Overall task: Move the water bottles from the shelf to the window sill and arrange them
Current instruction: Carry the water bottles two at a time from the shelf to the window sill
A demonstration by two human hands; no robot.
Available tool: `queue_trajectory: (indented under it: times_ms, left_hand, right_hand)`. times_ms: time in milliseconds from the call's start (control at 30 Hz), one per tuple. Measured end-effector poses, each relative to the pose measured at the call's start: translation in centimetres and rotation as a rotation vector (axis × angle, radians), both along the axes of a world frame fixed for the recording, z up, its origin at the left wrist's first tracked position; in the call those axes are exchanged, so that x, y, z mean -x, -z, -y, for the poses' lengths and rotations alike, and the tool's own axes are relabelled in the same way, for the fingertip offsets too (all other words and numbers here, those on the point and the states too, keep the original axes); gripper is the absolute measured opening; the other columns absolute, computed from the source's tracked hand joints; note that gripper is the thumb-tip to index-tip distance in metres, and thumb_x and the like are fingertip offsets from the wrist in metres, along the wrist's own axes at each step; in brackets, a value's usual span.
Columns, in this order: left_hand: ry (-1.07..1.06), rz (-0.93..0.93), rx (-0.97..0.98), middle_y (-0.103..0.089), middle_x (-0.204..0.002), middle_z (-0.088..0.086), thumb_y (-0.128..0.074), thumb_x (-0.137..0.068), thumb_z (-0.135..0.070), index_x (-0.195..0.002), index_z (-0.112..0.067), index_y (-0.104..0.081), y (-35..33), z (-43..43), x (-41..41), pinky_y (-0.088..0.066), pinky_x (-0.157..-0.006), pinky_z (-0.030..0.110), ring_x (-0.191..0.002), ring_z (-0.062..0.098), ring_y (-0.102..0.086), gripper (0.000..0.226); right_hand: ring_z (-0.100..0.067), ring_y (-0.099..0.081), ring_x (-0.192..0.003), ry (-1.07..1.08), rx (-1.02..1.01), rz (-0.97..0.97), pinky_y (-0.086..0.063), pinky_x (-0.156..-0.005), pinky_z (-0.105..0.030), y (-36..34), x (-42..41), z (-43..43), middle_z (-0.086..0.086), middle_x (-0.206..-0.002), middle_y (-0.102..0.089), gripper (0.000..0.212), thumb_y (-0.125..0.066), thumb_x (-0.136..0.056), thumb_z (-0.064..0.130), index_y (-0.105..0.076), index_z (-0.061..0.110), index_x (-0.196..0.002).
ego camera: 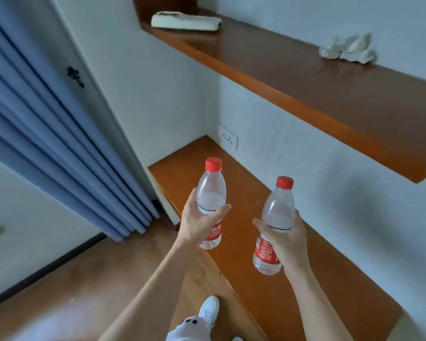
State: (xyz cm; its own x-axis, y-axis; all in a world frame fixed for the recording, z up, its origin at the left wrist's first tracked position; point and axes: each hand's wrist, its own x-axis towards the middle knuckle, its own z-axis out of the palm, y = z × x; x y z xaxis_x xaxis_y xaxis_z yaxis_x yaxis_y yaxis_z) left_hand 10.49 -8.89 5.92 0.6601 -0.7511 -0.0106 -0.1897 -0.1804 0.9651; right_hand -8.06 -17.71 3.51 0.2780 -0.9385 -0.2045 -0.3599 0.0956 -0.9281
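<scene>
Forearms rise from below, the left hand (199, 223) gripping one bottle (210, 190) and the right hand (289, 238) gripping the other bottle (278, 207), each round its middle. Both bottles are upright and lifted above the front edge of the lower shelf (268, 306), a hold that looks meant for carrying. The fingers (298, 225) mostly curl out of sight behind the bottles, and no window sill shows, only a curtain (59, 143) at left.
</scene>
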Motion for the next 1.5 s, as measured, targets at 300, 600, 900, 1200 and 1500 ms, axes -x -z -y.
queue_trajectory:
  times_ms: [300, 600, 900, 1200, 1500]
  left_hand:
    - [-0.503, 0.045, -0.068, -0.066, -0.093, -0.002, -0.087, -0.066, -0.033, -0.105, -0.028, -0.058, 0.8, -17.3, -2.6, -0.051, -0.069, 0.016, -0.085, 0.01, -0.063, 0.049]
    - [-0.948, 0.046, -0.043, -0.067, -0.093, -0.003, -0.085, -0.06, -0.045, -0.099, -0.035, -0.055, 0.5, -32.2, -5.5, -0.058, -0.08, 0.041, -0.089, 0.018, -0.067, 0.05]
    - [-1.155, 0.095, -0.028, -0.062, -0.099, -0.011, -0.088, -0.069, -0.028, -0.101, -0.044, -0.051, 0.7, -43.6, -13.3, -0.048, -0.069, 0.007, -0.091, -0.002, -0.062, 0.052]
    - [-1.264, 0.112, -0.013, -0.064, -0.097, -0.015, -0.089, -0.068, -0.03, -0.096, -0.058, -0.051, 0.0, -55.6, -26.4, -0.053, -0.077, 0.024, -0.089, -0.002, -0.063, 0.055]
    - [-1.331, 0.082, 0.031, -0.063, -0.097, -0.016, -0.088, -0.069, -0.029, -0.104, -0.042, -0.054, 0.3, -61.2, -35.0, -0.052, -0.076, 0.024, -0.091, -0.001, -0.062, 0.05]
  right_hand:
    - [-0.015, -0.064, -0.094, -0.558, -0.008, 0.089, -0.045, -0.069, -0.016, 1.5, -9.1, -9.0, 0.018, -0.104, -0.06, 0.06, -0.084, -0.071, 0.04, -0.048, 0.039, -0.119]
    - [-0.016, -0.064, -0.101, -0.977, 0.068, 0.106, -0.058, -0.08, -0.034, 1.5, -20.4, -20.7, 0.009, -0.108, -0.063, 0.066, -0.08, -0.058, 0.055, -0.052, 0.035, -0.115]
    - [-0.013, -0.064, -0.096, -1.137, 0.111, 0.149, -0.059, -0.079, -0.038, 1.1, -33.3, -32.5, 0.012, -0.1, -0.063, 0.058, -0.084, -0.06, 0.046, -0.054, 0.034, -0.108]
    - [-0.014, -0.063, -0.095, -1.227, 0.238, 0.18, -0.056, -0.083, -0.041, -1.6, -49.3, -44.1, 0.009, -0.102, -0.065, 0.062, -0.087, -0.059, 0.045, -0.054, 0.028, -0.108]
    - [-0.018, -0.061, -0.1, -1.331, 0.301, 0.167, -0.055, -0.08, -0.029, -1.4, -58.8, -50.0, 0.003, -0.108, -0.061, 0.068, -0.088, -0.066, 0.045, -0.05, 0.025, -0.118]
